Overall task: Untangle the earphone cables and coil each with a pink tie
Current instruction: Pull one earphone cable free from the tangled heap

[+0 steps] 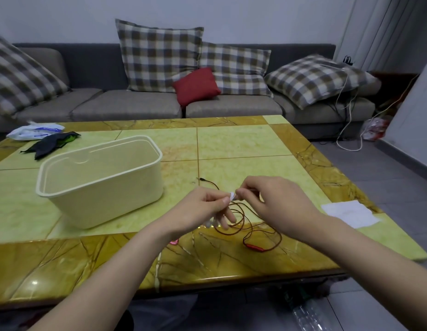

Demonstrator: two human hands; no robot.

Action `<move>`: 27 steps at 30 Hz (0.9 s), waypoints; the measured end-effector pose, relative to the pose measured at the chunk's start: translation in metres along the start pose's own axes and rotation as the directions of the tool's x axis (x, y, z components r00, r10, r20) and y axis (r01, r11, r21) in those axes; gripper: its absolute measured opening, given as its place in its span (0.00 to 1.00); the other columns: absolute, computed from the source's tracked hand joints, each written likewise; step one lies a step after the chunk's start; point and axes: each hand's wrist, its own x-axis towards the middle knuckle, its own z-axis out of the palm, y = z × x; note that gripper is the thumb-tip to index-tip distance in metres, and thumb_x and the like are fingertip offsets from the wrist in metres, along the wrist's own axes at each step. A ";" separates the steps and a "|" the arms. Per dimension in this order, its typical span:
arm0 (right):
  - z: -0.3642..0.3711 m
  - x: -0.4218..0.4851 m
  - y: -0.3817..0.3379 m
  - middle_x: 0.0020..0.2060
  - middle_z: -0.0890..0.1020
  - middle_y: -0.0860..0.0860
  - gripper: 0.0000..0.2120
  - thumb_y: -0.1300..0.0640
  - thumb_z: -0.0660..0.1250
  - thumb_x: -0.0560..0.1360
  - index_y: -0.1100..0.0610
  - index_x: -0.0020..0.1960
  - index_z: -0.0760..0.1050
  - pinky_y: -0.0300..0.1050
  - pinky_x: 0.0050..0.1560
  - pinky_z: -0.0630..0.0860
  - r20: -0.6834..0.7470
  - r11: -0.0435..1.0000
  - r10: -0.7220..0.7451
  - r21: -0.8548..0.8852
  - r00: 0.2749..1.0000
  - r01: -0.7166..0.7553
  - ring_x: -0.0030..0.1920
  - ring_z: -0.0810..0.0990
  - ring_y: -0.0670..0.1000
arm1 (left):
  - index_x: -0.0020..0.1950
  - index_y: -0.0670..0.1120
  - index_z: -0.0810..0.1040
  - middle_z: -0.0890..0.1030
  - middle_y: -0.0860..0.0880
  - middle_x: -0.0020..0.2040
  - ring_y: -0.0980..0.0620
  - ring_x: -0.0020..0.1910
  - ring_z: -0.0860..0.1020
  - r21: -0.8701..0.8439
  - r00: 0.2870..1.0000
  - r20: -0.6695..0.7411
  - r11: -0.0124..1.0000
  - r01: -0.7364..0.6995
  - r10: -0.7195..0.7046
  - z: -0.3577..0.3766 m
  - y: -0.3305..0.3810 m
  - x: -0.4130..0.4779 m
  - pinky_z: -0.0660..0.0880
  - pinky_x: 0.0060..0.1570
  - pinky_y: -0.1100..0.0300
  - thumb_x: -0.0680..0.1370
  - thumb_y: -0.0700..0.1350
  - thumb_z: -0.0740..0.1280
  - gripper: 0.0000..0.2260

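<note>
Nearly touching, the left hand (202, 211) and right hand (275, 206) both pinch the thin reddish-brown earphone cable (249, 226), whose loops droop beneath onto the glossy green-amber table (231, 144).

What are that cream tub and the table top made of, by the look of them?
The cream tub looks like moulded plastic, matt, with thin even walls and a rolled rim. The table top seems polished stone or stone-look tile: glossy, veined green and amber panels that mirror light; I cannot tell which.
</note>
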 end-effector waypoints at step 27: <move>0.019 -0.020 -0.009 0.24 0.70 0.45 0.14 0.48 0.55 0.81 0.48 0.44 0.77 0.37 0.30 0.62 0.161 0.969 0.024 0.239 0.987 -0.063 0.27 0.70 0.40 | 0.44 0.46 0.84 0.77 0.59 0.62 0.65 0.54 0.73 0.063 0.933 -0.346 0.995 -0.082 0.099 -0.007 0.017 0.003 0.73 0.51 0.60 0.81 0.45 0.59 0.14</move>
